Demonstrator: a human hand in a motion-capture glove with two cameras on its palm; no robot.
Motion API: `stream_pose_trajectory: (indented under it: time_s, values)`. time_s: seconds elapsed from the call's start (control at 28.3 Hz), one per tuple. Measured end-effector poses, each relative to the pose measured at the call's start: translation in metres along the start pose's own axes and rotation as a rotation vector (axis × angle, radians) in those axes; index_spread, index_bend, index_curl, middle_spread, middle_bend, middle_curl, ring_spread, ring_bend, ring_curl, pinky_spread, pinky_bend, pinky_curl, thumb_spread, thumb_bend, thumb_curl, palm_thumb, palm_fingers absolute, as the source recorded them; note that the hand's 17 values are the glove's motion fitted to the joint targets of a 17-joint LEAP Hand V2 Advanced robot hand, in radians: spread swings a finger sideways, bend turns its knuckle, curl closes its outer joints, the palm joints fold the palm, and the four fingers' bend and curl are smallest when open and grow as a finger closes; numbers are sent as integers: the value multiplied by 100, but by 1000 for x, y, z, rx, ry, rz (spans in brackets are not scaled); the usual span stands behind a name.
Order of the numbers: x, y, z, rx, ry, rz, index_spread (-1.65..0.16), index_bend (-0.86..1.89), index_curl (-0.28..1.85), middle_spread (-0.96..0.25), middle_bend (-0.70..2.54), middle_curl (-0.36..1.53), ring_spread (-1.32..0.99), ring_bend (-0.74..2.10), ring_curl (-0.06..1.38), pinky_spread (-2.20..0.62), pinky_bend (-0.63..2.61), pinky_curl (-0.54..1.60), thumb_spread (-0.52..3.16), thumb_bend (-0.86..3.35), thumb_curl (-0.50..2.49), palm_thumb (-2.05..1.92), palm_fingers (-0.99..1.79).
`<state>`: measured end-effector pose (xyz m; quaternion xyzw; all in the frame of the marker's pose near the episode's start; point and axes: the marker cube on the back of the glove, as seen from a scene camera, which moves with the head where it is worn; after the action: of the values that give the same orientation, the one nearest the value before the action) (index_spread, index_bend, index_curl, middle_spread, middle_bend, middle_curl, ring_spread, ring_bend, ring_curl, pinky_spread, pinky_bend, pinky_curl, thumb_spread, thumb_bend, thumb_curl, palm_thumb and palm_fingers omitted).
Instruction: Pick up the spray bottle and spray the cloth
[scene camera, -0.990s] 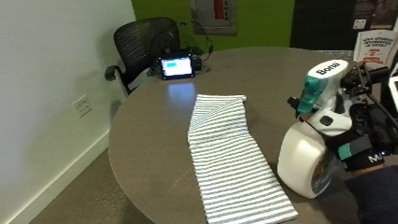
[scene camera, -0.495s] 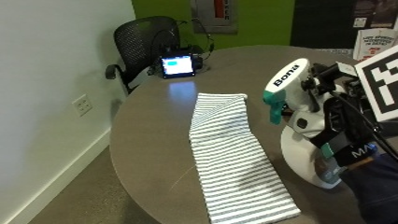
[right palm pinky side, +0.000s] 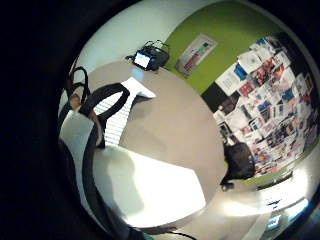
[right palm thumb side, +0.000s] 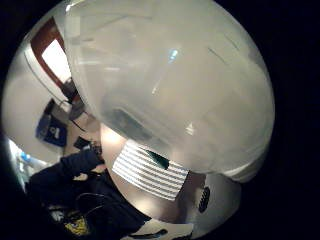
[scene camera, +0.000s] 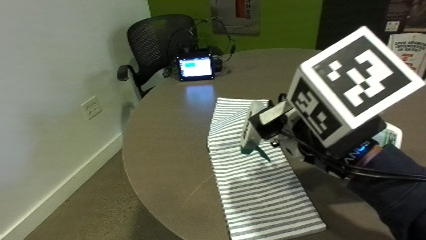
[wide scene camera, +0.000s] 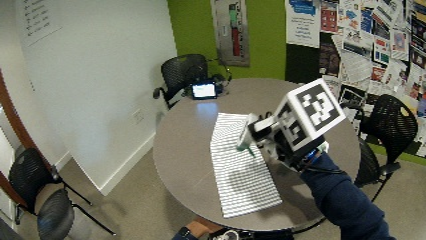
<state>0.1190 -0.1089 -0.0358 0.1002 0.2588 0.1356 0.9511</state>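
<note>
Round grey table (scene camera: 166, 150) with a striped cloth (scene camera: 256, 192) laid flat along it, one end folded over toward the middle of the table, the other reaching the near edge. Spray bottle (scene camera: 256, 129) lifted off the table and tipped forward, nozzle hanging over the middle stretch of the cloth, not touching it. Right hand (scene camera: 313, 145) behind the bottle, mostly hidden by what it wears; in the thumb-side palm view the pale bottle body (right palm thumb side: 170, 85) fills most of the picture, close against the palm, so gripped round the bottle as far as can be told, with individual fingers not clearly visible. Dark sleeve (scene camera: 393, 190) running from the hand off toward the near right edge of the table. In the little-finger-side palm view, cloth (right palm pinky side: 120, 112) seen stretched across the table toward the far edge. Small device with a lit blue screen (scene camera: 195, 68) standing at the far edge of the table, well apart from the cloth, cables trailing behind it. Black mesh chair (scene camera: 160, 35) pulled up just beyond that edge, beside the white wall. In the wide view, a second black chair (wide scene camera: 389, 125) at the right side of the table and another (wide scene camera: 40, 200) off by the near left wall.
</note>
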Motion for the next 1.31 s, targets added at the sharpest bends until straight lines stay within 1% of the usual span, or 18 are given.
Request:
stream_pose_trajectory:
  time_s: [0.18,0.32,0.5,0.81,1.31]
  values:
    - [-39,-4,3,-3,135,-164,-29,19,51,-18,58,54,-24,64,47,-32,49,40,51,-3,67,105,133]
    - [-78,-6,6,-14,191,-301,-29,19,52,-18,58,54,-24,64,47,-32,48,40,51,-3,67,104,133]
    - [-99,-9,12,-13,245,-398,-29,18,53,-18,58,54,-24,64,47,-32,48,40,51,-3,67,104,133]
    - [-113,-11,16,-26,341,-475,-29,18,54,-18,59,54,-24,65,47,-32,48,40,51,-3,67,104,133]
    - [-103,-8,23,-73,332,-434,-29,18,55,-18,59,54,-25,65,47,-31,48,40,51,-3,68,104,133]
